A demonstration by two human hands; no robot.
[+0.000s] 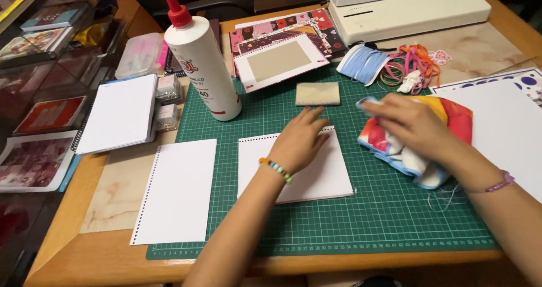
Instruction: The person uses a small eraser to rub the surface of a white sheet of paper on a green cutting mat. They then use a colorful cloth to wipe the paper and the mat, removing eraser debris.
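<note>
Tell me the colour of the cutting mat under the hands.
The cutting mat is dark green with a fine pale grid; the head view shows it plainly.

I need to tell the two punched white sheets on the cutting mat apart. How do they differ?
The left punched sheet lies bare and untouched, while the right punched sheet sits under the left hand. The left one is a tall, narrow shape with its holes down the left edge; the right one is squarer, with its holes along the top edge. The left one overhangs the green cutting mat; the right one lies wholly on it. Both are plain white.
</note>
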